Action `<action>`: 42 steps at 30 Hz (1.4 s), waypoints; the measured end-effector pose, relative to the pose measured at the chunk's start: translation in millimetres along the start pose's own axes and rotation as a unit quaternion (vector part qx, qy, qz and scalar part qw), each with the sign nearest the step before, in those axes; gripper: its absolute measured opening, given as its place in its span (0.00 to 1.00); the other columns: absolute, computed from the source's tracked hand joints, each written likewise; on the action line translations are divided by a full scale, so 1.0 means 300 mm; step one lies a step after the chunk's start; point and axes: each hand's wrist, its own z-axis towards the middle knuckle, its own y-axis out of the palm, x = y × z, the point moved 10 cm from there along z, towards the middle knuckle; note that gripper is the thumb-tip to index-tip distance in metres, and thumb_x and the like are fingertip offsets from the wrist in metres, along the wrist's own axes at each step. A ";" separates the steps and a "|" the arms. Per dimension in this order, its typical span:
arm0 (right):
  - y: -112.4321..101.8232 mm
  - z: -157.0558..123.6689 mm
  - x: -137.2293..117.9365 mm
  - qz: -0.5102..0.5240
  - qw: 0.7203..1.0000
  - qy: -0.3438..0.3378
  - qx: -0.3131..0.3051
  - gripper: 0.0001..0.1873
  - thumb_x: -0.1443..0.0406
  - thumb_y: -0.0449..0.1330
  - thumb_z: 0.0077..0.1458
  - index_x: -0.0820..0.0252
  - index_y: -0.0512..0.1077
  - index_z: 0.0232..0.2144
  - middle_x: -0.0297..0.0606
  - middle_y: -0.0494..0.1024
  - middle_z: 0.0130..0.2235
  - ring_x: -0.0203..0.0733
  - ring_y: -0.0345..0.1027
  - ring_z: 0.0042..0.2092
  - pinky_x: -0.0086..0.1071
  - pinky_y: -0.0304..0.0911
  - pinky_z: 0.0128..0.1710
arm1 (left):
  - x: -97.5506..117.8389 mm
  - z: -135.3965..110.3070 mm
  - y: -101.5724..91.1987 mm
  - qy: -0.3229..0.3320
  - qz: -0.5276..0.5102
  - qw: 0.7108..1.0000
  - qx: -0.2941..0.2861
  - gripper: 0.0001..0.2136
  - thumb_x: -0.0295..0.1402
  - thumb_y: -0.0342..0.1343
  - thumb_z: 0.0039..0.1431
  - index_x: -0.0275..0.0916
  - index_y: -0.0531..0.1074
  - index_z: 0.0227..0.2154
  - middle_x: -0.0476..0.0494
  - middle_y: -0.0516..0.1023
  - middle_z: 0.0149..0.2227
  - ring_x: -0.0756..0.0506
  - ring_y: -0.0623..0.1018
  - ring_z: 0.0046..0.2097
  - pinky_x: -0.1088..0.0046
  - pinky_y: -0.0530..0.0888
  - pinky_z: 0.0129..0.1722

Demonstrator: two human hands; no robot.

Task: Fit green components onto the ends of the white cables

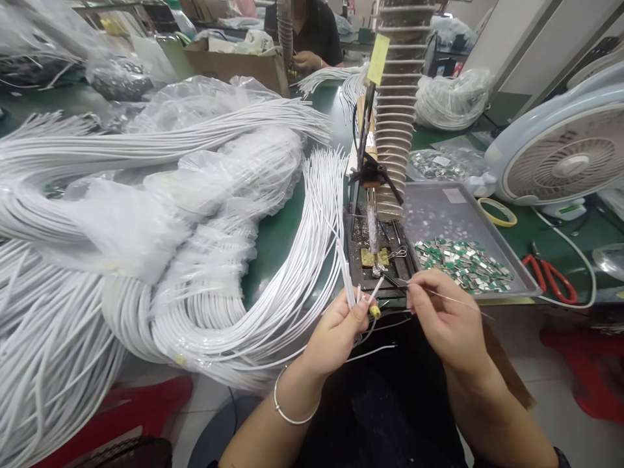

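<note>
**Inspector:** Left hand (336,331), state of grip?
**Recorder:** Clamped on a few white wire ends (347,279), held upright at lower centre, just below the soldering jig (373,257).
**Inspector:** Right hand (441,312)?
**Recorder:** Grip pinched together on a thin metal wire (458,300), right of the left hand and near the jig.
**Inspector:** Surroundings?
**Recorder:** Metal tray (439,208) with small green boards (463,263) at centre right. White cable bundles (273,273) fill the left of the table (273,227).
</note>
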 end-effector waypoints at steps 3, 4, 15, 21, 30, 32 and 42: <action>0.028 -0.005 -0.015 0.014 1.000 -0.017 -0.008 0.04 0.69 0.53 0.56 0.58 0.68 0.32 0.34 0.70 0.28 0.36 0.67 0.30 0.31 0.64 0.29 | 0.002 -0.004 0.010 -0.001 0.034 0.999 -0.014 0.15 0.44 0.52 0.57 0.36 0.63 0.31 0.57 0.56 0.21 0.56 0.53 0.21 0.75 0.51 0.22; 0.034 -0.004 -0.016 0.016 1.000 -0.021 -0.007 0.05 0.69 0.53 0.56 0.57 0.69 0.34 0.35 0.71 0.29 0.36 0.67 0.30 0.31 0.64 0.29 | 0.001 -0.006 0.008 -0.001 0.049 0.999 -0.015 0.15 0.45 0.52 0.57 0.36 0.63 0.31 0.56 0.56 0.21 0.55 0.54 0.22 0.75 0.52 0.22; 0.091 -0.010 -0.048 0.003 0.997 -0.064 -0.052 0.06 0.70 0.53 0.56 0.58 0.69 0.32 0.36 0.74 0.29 0.37 0.68 0.31 0.32 0.65 0.31 | 0.023 -0.005 0.027 0.019 0.113 0.993 -0.018 0.14 0.46 0.47 0.60 0.38 0.62 0.32 0.55 0.59 0.21 0.53 0.60 0.24 0.74 0.59 0.27; 0.095 -0.018 -0.050 0.024 0.996 -0.053 -0.061 0.06 0.71 0.53 0.56 0.58 0.68 0.31 0.35 0.72 0.29 0.35 0.66 0.30 0.29 0.64 0.30 | 0.016 0.003 0.030 0.019 0.109 0.994 -0.021 0.13 0.44 0.49 0.59 0.38 0.62 0.32 0.56 0.57 0.21 0.54 0.55 0.22 0.76 0.56 0.23; 0.083 -0.040 0.044 0.100 0.994 0.049 -0.013 0.05 0.69 0.52 0.57 0.57 0.68 0.35 0.33 0.68 0.29 0.33 0.66 0.27 0.28 0.66 0.26 | 0.002 0.006 0.008 -0.019 0.076 0.997 0.025 0.15 0.46 0.51 0.57 0.36 0.63 0.30 0.57 0.55 0.20 0.55 0.54 0.21 0.77 0.53 0.21; 0.087 -0.046 0.058 0.119 0.991 0.066 -0.002 0.05 0.68 0.53 0.57 0.57 0.68 0.35 0.33 0.68 0.29 0.32 0.66 0.26 0.27 0.67 0.26 | 0.006 0.009 0.003 -0.013 0.073 0.997 0.033 0.14 0.45 0.51 0.57 0.36 0.64 0.31 0.56 0.56 0.21 0.55 0.54 0.22 0.77 0.54 0.22; 0.107 -0.052 0.070 0.153 0.984 0.088 0.023 0.03 0.68 0.55 0.56 0.57 0.68 0.33 0.31 0.68 0.28 0.31 0.66 0.25 0.26 0.66 0.25 | 0.033 0.019 -0.009 0.026 0.018 0.996 0.082 0.09 0.37 0.57 0.53 0.37 0.65 0.29 0.48 0.69 0.34 0.53 0.67 0.31 0.75 0.67 0.33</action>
